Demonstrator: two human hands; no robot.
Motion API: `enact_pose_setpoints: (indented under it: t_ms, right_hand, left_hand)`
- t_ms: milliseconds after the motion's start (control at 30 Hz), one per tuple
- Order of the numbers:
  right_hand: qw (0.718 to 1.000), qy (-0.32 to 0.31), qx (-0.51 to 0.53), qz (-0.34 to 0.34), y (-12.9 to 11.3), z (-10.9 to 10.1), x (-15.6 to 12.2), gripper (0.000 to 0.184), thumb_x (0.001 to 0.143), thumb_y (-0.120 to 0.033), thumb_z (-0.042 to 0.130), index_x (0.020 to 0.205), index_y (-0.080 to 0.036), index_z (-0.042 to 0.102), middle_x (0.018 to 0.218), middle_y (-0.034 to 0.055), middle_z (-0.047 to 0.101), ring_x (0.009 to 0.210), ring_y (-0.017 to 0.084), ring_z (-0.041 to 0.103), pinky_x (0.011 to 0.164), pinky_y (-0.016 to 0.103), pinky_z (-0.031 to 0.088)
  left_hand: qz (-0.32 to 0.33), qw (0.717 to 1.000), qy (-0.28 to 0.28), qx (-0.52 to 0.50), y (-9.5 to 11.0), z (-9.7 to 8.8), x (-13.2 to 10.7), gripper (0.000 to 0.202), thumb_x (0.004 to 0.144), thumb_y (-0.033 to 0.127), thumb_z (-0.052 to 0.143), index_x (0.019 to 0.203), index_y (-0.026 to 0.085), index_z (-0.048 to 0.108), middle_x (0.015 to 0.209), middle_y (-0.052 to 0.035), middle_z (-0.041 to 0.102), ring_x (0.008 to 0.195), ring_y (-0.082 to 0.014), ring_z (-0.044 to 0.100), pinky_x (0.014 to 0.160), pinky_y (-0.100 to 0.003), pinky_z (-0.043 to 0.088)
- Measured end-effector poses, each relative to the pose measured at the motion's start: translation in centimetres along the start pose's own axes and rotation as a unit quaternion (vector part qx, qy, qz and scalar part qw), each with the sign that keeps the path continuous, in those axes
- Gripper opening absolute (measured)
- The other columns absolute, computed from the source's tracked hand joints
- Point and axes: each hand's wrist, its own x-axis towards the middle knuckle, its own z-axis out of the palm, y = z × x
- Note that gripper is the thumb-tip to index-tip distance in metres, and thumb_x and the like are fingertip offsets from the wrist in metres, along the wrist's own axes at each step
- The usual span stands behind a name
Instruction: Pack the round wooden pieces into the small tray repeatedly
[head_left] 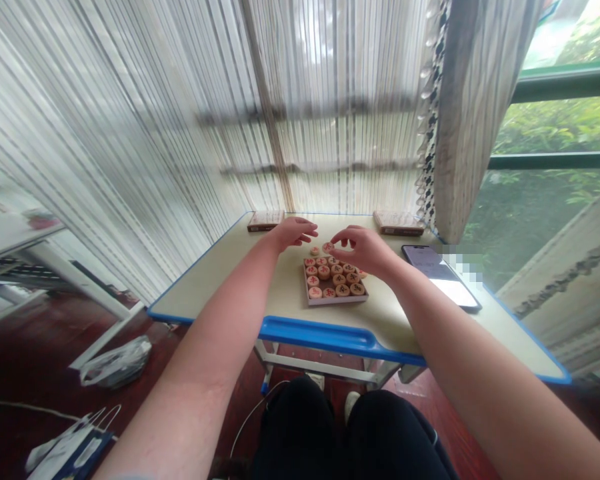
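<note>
A shallow square tray (336,300) on the desk holds several round wooden chess discs (325,272) marked in red and black. Two loose discs (321,249) lie just beyond the tray. My left hand (293,233) hovers past the tray's far left corner, palm down, fingers stretched toward those loose discs. My right hand (361,250) hangs over the tray's far right part with fingers curled and the tips pinched together; whether a disc sits in the pinch is hidden.
The desk (230,280) has a blue edge and stands against striped curtains. Two wooden box halves (265,221) (399,223) lie at the back. A phone (440,275) rests on the right. Bags (115,363) lie on the floor at left.
</note>
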Motion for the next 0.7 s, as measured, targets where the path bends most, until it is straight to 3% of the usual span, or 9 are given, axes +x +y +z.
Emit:
enact_pose_setpoints:
  t_ms: [133,300,700]
  right_hand:
    - [0.99,-0.143,0.014,-0.008,-1.2,-0.8,-0.5,0.025,0.071,-0.036,0.063,0.089,-0.02,0.07,0.087,0.0041,0.064,0.074,0.014,0.054,0.066,0.025,0.04]
    - [0.966,-0.259,0.01,-0.001,-1.6,-1.0,-0.8,0.026,0.07,-0.039,0.064,0.089,-0.021,0.069,0.088,0.003,0.066,0.074,0.015,0.056,0.065,0.026,0.04]
    - [0.96,-0.273,-0.057,0.002,-1.1,-0.1,-0.7,0.029,0.069,-0.044,0.062,0.087,-0.022,0.069,0.084,0.0036,0.066,0.069,0.016,0.055,0.061,0.026,0.037]
  left_hand:
    - [-0.001,0.998,0.057,0.022,-0.9,-0.3,0.7,0.033,0.069,0.039,0.068,0.091,0.015,0.063,0.104,-0.0097,0.068,0.068,-0.0104,0.058,0.055,-0.022,0.039]
    - [-0.005,0.999,0.042,0.004,-1.1,-0.3,0.9,0.03,0.07,0.039,0.066,0.089,0.015,0.062,0.105,-0.0091,0.067,0.069,-0.0097,0.058,0.056,-0.021,0.039]
    - [-0.002,0.998,0.037,0.04,-1.1,-0.1,0.8,0.03,0.072,0.039,0.063,0.089,0.016,0.064,0.103,-0.0088,0.067,0.067,-0.0103,0.057,0.055,-0.022,0.04]
